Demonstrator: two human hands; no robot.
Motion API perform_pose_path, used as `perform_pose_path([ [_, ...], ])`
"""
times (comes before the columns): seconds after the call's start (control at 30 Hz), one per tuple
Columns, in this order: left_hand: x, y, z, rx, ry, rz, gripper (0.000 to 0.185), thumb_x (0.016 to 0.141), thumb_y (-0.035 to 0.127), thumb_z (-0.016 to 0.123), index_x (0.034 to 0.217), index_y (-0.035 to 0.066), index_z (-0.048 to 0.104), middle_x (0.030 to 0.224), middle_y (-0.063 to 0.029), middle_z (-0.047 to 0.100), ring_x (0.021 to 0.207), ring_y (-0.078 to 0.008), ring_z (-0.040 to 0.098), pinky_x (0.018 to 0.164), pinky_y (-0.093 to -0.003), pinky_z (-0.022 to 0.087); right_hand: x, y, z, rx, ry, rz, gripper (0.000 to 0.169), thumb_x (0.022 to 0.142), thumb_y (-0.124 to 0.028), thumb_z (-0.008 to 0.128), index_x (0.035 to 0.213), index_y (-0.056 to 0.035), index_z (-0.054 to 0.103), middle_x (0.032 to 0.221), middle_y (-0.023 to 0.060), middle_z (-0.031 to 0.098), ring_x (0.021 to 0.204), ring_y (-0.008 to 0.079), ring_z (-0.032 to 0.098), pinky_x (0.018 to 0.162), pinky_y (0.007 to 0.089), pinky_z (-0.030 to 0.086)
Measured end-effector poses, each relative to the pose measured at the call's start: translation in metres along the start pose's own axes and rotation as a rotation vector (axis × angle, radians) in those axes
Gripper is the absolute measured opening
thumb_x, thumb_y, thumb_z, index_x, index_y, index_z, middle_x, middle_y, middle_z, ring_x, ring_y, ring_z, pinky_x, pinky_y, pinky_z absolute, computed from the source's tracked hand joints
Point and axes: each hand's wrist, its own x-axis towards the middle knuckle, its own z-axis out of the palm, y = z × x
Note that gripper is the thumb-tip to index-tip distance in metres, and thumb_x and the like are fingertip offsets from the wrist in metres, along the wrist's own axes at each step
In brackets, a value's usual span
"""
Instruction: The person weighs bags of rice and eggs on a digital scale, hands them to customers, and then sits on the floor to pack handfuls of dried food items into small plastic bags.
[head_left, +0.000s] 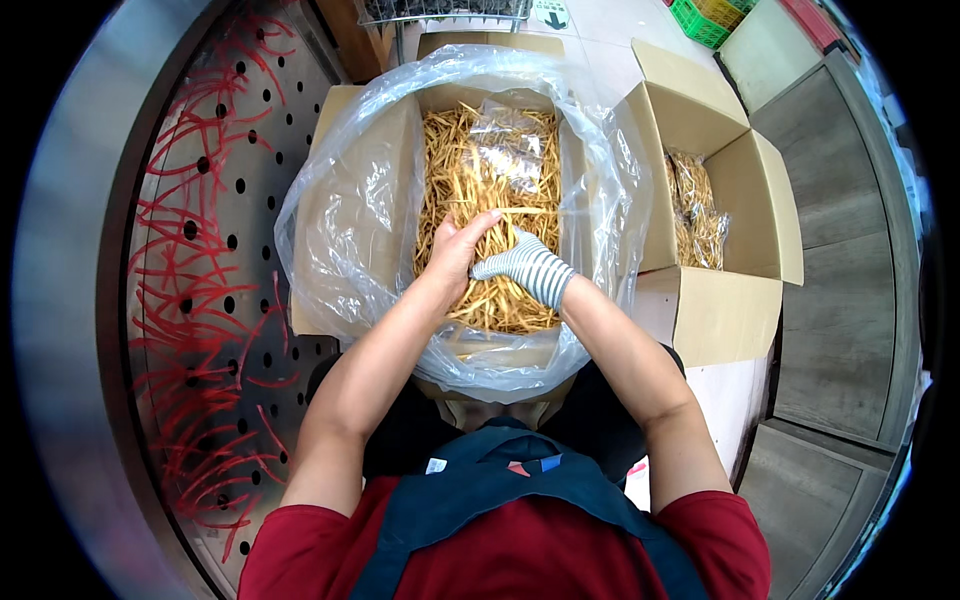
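Directly before me stands a cardboard box (491, 97) lined with a large clear plastic bag (341, 217). Loose golden-brown dried strips (450, 150), probably dried daylily, fill its bottom. My bare left hand (453, 255) is on the near side of the heap, thumb up, gripping a bunch of strips from the left. From the right my right hand (529, 268), in a grey-and-white striped glove, grips the same bunch. The two hands are close together, and some fingers are hidden among the strips. Beyond them a clear plastic packet (510, 146) lies on the heap.
At right, an open cardboard box (727, 315) holds several clear packets of similar strips (697, 202). Left is a perforated metal panel (255, 330) with red strands. Grey wooden cabinets (840, 322) line the right. A wire basket (450, 11) and green crate (697, 26) are farther off.
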Motion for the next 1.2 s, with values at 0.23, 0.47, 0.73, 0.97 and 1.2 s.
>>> perform_pose_path([
  [0.23,0.016,0.019,-0.006,0.019,0.092,-0.055,0.037,0.078,0.017,0.074,0.103,-0.006,0.060,0.095,-0.0146,0.067,0.078,-0.0219,0.067,0.070,-0.0367,0.058,-0.016,-0.016,0.011,-0.738,0.118,-0.122,0.088,0.059,-0.029,0.076,0.132,0.0048,0.042,0.114,0.0288,0.058,0.106,0.0382,0.058,0.094,0.0388,0.047],
  [0.47,0.064,0.008,-0.053,-0.064,0.507,0.011,0.029,0.078,0.008,0.067,0.100,-0.009,0.056,0.085,-0.0138,0.064,0.073,-0.0221,0.065,0.064,-0.0345,0.056,-0.013,-0.013,-0.011,-0.633,0.082,-0.168,0.080,0.056,-0.029,0.073,0.124,0.0044,0.048,0.097,0.0253,0.064,0.089,0.0336,0.063,0.085,0.0364,0.052],
  [0.73,0.049,0.029,-0.049,0.043,0.202,-0.058,0.030,0.077,0.007,0.066,0.102,-0.004,0.055,0.090,-0.0131,0.063,0.077,-0.0220,0.065,0.066,-0.0339,0.058,-0.006,-0.016,-0.051,-0.013,0.228,-0.221,0.052,0.070,-0.002,0.075,0.119,0.0004,0.059,0.100,0.0074,0.068,0.089,0.0180,0.063,0.080,0.0326,0.052],
  [0.97,0.026,0.003,-0.004,0.126,0.077,0.063,0.068,0.077,0.032,0.080,0.124,-0.005,0.047,0.111,-0.0152,0.063,0.100,-0.0218,0.063,0.088,-0.0352,0.052,0.006,-0.014,-0.025,-0.032,0.113,-0.255,0.048,0.071,-0.010,0.077,0.115,0.0004,0.059,0.094,0.0084,0.067,0.086,0.0193,0.062,0.080,0.0328,0.052],
  [1.2,0.004,0.019,0.014,0.170,0.025,-0.063,0.050,0.072,0.009,0.079,0.115,-0.002,0.055,0.103,-0.0134,0.066,0.092,-0.0211,0.065,0.082,-0.0348,0.053,0.013,-0.003,-0.002,-0.470,0.100,-0.204,0.091,0.071,-0.028,0.074,0.140,0.0072,0.025,0.129,0.0272,0.049,0.119,0.0359,0.050,0.100,0.0363,0.044],
])
